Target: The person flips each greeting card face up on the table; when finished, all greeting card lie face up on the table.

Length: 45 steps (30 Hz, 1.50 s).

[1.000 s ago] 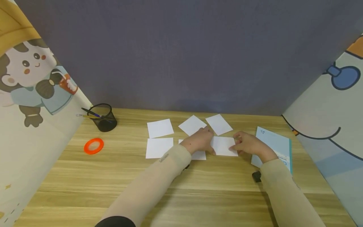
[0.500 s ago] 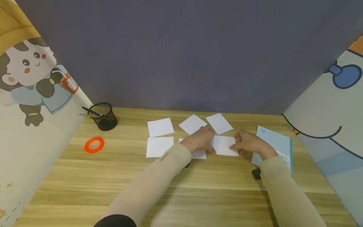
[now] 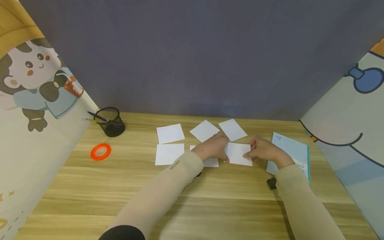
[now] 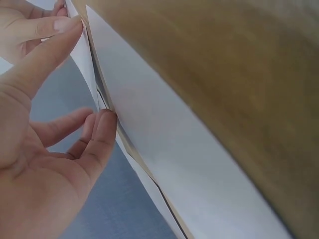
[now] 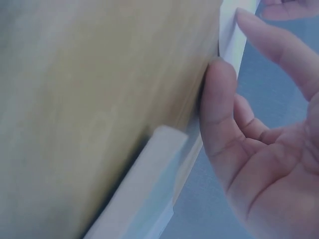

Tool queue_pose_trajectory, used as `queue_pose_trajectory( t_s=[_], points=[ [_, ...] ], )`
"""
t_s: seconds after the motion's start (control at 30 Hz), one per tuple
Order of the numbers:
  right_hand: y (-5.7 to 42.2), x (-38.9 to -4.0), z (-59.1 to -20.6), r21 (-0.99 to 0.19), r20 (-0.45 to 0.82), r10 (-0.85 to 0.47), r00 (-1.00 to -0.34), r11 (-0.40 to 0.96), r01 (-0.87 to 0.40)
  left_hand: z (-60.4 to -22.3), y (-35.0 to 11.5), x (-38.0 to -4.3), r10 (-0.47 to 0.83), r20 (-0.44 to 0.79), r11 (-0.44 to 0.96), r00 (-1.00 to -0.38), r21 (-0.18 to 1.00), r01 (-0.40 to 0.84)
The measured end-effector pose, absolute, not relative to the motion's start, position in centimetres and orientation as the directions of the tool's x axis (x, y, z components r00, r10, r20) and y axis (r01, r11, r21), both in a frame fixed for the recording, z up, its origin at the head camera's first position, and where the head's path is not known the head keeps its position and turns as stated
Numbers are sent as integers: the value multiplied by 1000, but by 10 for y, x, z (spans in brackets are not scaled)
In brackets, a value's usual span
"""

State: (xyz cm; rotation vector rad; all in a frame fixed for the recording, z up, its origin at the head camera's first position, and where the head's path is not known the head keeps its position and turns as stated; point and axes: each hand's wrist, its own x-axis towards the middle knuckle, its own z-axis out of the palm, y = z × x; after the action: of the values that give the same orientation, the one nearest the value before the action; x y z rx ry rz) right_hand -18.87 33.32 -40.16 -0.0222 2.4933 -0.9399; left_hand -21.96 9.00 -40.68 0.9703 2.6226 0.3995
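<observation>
A white paper square (image 3: 238, 153) lies near the back of the wooden table in the head view, between both hands. My left hand (image 3: 213, 146) touches its left side, the thumb at the near corner and the fingers spread toward the far side. At the right edge my right hand (image 3: 264, 150) rests its thumb on the sheet, with the index finger beside the far corner. The left forearm and hand partly cover another white square (image 3: 211, 162). In the left wrist view the left hand (image 4: 50, 159) has its fingertips down by the papers' edges.
Behind lie a white square (image 3: 204, 130) and a tilted one (image 3: 232, 129); at left are two more, a far square (image 3: 170, 133) and a near square (image 3: 169, 154). A light blue booklet (image 3: 291, 150), an orange ring (image 3: 100, 152) and a mesh pen cup (image 3: 115, 128) stand around them.
The paper square between the hands has turned slightly, its right side nearer me. Both hands stay at its edges; the view has shifted a little.
</observation>
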Motion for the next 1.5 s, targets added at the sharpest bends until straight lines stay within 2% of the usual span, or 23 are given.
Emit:
queue_pose_trajectory(
  t_s=[0.33, 0.73, 1.3, 1.5],
  points=[
    [331, -186, -401, -638, -407, -181, -895, 758, 137, -409, 93, -220, 655, -155, 736, -739, 352, 578],
    [332, -183, -399, -635, -399, -177, -900, 762, 132, -404, 96, -219, 594, -190, 770, -782, 416, 484],
    [332, -183, -400, -675, -362, -200, -910, 730, 108, -408, 94, -226, 569, -192, 761, -800, 490, 424],
    [332, -181, -402, -696, -377, -188, -907, 703, 144, -409, 92, -227, 567, -202, 740, -798, 550, 387]
  ],
)
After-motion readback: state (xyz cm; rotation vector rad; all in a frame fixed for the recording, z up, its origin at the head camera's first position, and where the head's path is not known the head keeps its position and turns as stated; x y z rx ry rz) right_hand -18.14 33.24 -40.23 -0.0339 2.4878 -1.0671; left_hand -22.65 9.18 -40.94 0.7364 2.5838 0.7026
